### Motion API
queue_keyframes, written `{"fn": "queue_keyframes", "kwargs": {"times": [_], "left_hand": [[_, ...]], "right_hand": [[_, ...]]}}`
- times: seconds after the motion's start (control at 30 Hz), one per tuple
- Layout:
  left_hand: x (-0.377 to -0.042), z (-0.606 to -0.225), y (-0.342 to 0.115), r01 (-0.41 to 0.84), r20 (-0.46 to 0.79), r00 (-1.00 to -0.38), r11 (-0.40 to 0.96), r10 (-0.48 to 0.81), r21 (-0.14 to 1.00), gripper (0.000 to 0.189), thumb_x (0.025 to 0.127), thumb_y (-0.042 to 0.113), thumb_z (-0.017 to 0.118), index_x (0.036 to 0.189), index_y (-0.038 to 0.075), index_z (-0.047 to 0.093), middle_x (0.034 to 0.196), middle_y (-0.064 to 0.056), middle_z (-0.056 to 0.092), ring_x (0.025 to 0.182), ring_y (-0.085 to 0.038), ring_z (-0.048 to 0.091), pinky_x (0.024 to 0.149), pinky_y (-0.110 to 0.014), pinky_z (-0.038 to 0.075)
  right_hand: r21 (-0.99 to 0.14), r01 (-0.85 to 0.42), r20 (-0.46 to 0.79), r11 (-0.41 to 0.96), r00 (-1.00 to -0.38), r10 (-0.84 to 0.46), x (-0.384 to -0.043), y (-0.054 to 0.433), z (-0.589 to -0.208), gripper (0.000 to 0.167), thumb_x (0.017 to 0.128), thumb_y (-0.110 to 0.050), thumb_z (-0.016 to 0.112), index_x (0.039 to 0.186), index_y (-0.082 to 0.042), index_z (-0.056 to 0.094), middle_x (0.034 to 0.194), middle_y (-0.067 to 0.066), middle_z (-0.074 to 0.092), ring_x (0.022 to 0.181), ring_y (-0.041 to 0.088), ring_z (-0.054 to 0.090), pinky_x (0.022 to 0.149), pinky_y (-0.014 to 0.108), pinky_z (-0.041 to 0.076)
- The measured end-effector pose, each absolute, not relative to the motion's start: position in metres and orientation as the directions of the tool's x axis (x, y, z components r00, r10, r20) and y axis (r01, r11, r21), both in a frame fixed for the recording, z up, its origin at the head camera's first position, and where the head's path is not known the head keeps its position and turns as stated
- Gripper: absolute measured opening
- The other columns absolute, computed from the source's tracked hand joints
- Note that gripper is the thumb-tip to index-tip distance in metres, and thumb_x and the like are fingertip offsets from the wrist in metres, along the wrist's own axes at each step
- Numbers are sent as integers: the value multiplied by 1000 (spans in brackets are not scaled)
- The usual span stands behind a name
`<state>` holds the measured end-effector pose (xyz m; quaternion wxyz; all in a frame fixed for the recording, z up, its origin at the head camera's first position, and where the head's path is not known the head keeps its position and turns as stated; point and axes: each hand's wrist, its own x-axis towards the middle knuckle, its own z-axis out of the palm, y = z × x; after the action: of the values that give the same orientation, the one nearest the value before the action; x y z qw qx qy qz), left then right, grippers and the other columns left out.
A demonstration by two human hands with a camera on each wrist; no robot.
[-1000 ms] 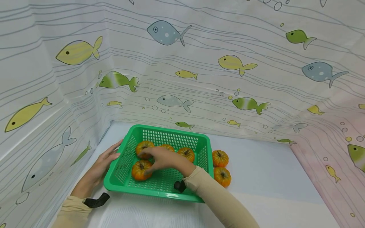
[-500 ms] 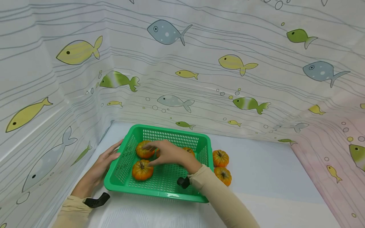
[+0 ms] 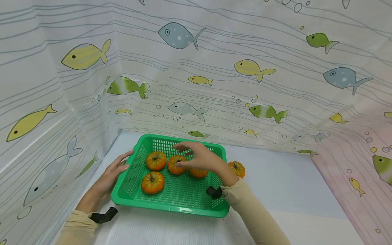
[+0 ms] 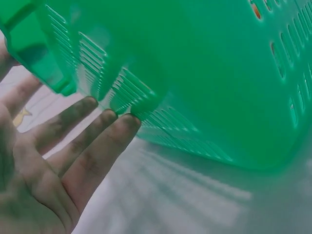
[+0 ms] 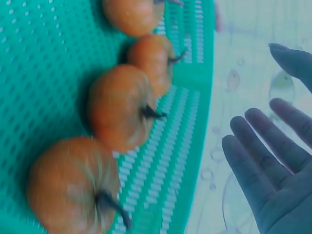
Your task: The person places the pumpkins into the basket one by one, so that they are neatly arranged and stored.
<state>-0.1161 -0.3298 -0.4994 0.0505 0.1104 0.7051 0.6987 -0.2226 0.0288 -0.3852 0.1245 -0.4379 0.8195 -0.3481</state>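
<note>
A green plastic basket (image 3: pixel 180 210) with slotted walls stands on the white table. Inside it lie several small orange pumpkins: one at the back left (image 3: pixel 156 160), one at the front left (image 3: pixel 152 183), one in the back middle (image 3: pixel 175 166) and one partly hidden to its right (image 3: pixel 198 173). My right hand (image 3: pixel 200 156) is over the back of the basket, fingers spread and holding nothing; the right wrist view shows it apart from the pumpkins. My left hand (image 3: pixel 107 180) rests its straight fingertips (image 4: pixel 127 122) against the basket's left outer wall.
Another pumpkin (image 3: pixel 237 168) sits on the table right outside the basket. White fish-print sheeting (image 3: pixel 196 95) hangs behind and at both sides. Black devices (image 3: pixel 104 215) are strapped at both wrists.
My right hand has moved right and back, away from the left pumpkins, its fingers opening out. Its forearm now covers the nearer outside pumpkin. My left hand has stayed put.
</note>
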Motion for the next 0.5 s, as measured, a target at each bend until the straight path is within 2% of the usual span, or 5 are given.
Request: {"fn": "queue_keyframes", "kwargs": {"times": [0.27, 0.5], "left_hand": [[-119, -500, -327, 132, 123, -974, 33, 188, 991, 51, 113, 16, 36, 163, 15, 26, 142, 21, 52, 113, -5, 67, 82, -33, 62], [-119, -502, -328, 134, 125, -973, 35, 195, 990, 51, 113, 16, 36, 163, 15, 26, 142, 20, 53, 112, -6, 68, 82, -34, 62]], "right_hand": [[-743, -569, 171, 351, -669, -724, -226, 83, -379, 59, 91, -21, 82, 143, -6, 58, 139, 17, 64, 128, 36, 63, 105, 49, 53], [-738, -548, 218, 393, -745, -630, -219, 141, -384, 57, 91, -21, 81, 142, -10, 59, 139, 18, 64, 126, 37, 64, 101, 51, 56]]}}
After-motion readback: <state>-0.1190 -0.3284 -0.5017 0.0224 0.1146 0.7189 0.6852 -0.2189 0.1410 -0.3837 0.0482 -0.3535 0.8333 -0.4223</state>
